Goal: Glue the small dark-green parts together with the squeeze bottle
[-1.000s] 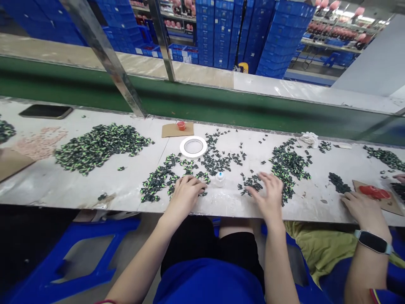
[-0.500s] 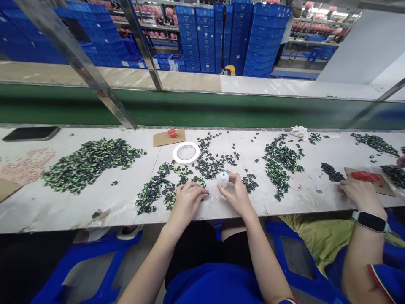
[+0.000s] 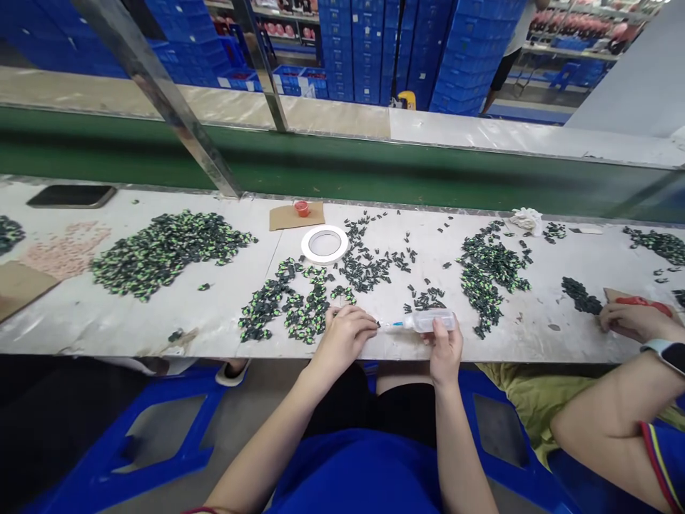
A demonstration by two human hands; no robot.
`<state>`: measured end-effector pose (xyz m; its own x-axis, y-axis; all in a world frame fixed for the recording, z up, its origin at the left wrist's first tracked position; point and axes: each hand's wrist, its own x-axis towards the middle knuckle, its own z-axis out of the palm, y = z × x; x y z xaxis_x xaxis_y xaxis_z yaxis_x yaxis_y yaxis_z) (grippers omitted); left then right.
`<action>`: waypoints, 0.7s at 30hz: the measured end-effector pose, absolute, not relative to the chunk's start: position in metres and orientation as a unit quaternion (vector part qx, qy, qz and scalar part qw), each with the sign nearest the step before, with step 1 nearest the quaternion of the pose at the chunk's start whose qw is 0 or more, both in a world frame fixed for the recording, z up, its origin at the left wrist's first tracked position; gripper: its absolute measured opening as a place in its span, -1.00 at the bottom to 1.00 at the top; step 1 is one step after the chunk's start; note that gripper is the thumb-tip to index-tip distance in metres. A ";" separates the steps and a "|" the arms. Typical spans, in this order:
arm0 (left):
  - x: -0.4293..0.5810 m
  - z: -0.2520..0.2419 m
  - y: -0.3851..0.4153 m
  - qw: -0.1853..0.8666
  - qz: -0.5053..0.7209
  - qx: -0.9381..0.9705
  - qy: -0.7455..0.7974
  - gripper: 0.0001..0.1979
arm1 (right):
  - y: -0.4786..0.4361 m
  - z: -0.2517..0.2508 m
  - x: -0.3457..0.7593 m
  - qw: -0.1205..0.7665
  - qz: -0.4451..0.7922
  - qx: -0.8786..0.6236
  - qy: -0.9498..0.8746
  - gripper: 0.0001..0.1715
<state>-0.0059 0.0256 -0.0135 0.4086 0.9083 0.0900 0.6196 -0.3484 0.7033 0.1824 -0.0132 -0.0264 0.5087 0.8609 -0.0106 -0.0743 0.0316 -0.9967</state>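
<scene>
My right hand (image 3: 445, 350) is closed around a clear squeeze bottle (image 3: 432, 320) that lies nearly level, its blue needle tip pointing left. Just left of that tip, my left hand (image 3: 347, 333) pinches a small black part (image 3: 377, 325) between thumb and fingertips. Tip and part are close together; whether they touch I cannot tell. Beside my left hand lies a pile of black and green parts (image 3: 306, 314). Beyond the hands are scattered small black pieces (image 3: 369, 268), with a few more behind the bottle.
A white tape roll (image 3: 304, 245) lies behind my left hand, near a red cup (image 3: 302, 208) on cardboard (image 3: 281, 218). Larger piles of black and green parts (image 3: 165, 253) lie left and right. A phone (image 3: 72, 195) rests far left. A co-worker's hand (image 3: 636, 320) works at right.
The bottle has gone from pointing toward the camera to lying sideways, its tip now at the part in my left hand. The whole view has shifted slightly.
</scene>
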 end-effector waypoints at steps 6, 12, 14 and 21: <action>-0.002 -0.011 0.027 0.310 0.250 0.747 0.532 -0.91 | -0.009 -0.023 0.168 0.616 0.305 -0.640 -0.345 -0.54; -0.001 -0.016 0.029 0.343 0.278 0.731 0.520 -0.87 | -0.007 -0.022 0.163 0.569 0.256 -0.678 -0.388 -0.56; -0.001 -0.017 0.030 0.349 0.286 0.726 0.519 -0.86 | -0.008 -0.022 0.162 0.558 0.248 -0.681 -0.404 -0.58; -0.002 -0.019 0.029 0.343 0.290 0.726 0.521 -0.87 | -0.008 -0.020 0.162 0.529 0.222 -0.697 -0.429 -0.57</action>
